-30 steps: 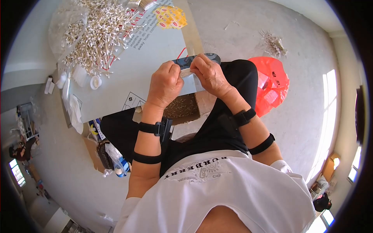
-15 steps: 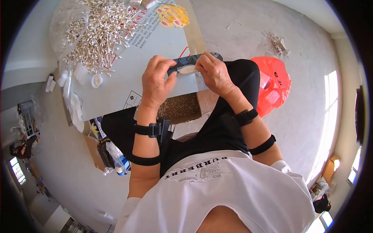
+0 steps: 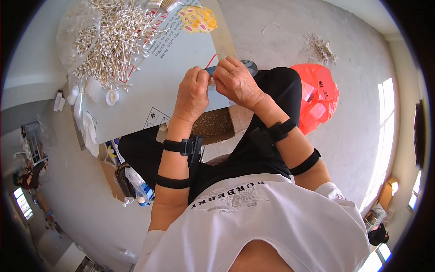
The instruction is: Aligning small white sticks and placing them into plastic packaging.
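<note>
My left hand [image 3: 193, 94] and my right hand [image 3: 239, 85] come close together over the near right part of a grey-blue tabletop [image 3: 136, 106]. Both are closed, fingertips pinching a small clear plastic bag [image 3: 211, 81]. Only a sliver of the bag shows between them; its contents are hidden now, though whitish sticks showed in it half a second ago. Just behind my fingers lies a long dark object with a rounded end [image 3: 249, 67]. Below my hands, between my knees, sits an open cardboard box [image 3: 232, 122] with many small sticks in it.
A big heap of cotton swabs [image 3: 113, 43] covers the table's far left, beside a clear plastic bag. Yellow packets [image 3: 198, 19] lie at the far edge. A small white round container [image 3: 112, 97] stands left. Right, on the floor, are a red plastic bag [image 3: 319, 109] and loose sticks [image 3: 321, 49].
My left hand has moved right, and its spread fingers have closed on the bag. My right hand has shifted slightly left. Together they now cover most of the bag.
</note>
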`<state>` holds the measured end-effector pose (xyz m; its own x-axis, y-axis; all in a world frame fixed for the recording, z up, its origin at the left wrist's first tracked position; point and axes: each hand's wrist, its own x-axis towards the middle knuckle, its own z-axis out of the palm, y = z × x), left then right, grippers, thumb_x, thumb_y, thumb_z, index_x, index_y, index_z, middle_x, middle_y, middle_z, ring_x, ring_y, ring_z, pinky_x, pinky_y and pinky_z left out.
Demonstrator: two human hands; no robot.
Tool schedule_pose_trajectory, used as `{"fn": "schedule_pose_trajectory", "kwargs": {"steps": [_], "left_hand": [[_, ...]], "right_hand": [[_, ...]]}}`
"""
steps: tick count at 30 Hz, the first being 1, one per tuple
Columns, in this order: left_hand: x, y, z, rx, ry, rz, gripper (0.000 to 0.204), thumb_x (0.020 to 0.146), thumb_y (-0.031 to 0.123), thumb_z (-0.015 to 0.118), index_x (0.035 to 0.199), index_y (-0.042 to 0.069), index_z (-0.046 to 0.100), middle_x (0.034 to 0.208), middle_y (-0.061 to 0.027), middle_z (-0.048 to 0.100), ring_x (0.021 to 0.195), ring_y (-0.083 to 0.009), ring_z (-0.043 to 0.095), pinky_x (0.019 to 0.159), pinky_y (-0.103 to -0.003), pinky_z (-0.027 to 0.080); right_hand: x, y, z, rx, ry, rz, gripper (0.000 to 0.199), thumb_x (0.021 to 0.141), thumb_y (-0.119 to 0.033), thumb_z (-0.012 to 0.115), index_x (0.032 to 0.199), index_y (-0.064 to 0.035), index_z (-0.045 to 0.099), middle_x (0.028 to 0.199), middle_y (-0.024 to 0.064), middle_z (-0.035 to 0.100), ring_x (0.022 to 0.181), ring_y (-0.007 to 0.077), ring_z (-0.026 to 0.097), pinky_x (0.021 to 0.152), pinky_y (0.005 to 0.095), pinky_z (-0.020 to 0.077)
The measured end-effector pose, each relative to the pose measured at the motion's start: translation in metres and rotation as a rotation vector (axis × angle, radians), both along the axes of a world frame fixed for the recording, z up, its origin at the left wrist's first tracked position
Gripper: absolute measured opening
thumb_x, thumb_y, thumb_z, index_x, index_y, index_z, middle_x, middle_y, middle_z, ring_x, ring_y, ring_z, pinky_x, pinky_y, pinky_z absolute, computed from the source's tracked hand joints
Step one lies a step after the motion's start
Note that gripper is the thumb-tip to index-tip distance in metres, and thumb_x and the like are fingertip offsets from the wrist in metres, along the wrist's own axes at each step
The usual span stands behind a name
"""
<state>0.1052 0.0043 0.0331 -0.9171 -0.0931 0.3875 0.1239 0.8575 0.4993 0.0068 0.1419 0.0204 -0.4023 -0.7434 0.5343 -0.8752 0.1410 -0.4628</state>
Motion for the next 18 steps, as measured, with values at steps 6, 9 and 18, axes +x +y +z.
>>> {"fn": "schedule_pose_trajectory", "kwargs": {"steps": [6,9,18], "left_hand": [[0.003,-0.001,-0.001,0.028,-0.023,-0.016,0.013,0.078,-0.007,0.057,0.081,0.001,0.047,0.082,-0.0139,0.05,0.082,-0.0333,0.054,0.071,-0.043,0.048],[0.002,0.002,0.001,0.038,-0.011,-0.011,0.014,0.077,-0.007,0.057,0.081,0.001,0.047,0.082,-0.014,0.05,0.08,-0.0335,0.054,0.07,-0.043,0.047],[0.024,-0.022,-0.002,-0.071,0.247,0.115,0.017,0.076,-0.007,0.059,0.085,0.002,0.048,0.084,-0.0114,0.049,0.078,-0.0308,0.051,0.067,-0.041,0.046]], "right_hand": [[-0.008,0.019,0.004,-0.022,0.004,0.014,0.017,0.065,0.003,0.063,0.076,-0.0026,0.052,0.079,0.0094,0.051,0.077,0.0292,0.053,0.072,0.0377,0.0486],[-0.009,0.024,0.011,0.038,0.036,0.029,0.018,0.065,0.003,0.063,0.078,-0.0026,0.052,0.082,0.0101,0.053,0.077,0.0296,0.052,0.072,0.0375,0.0488],[-0.008,0.049,0.0,0.0,-0.044,-0.098,0.014,0.07,0.002,0.061,0.082,-0.0026,0.055,0.083,0.0102,0.054,0.082,0.0304,0.055,0.073,0.0391,0.0492]]}}
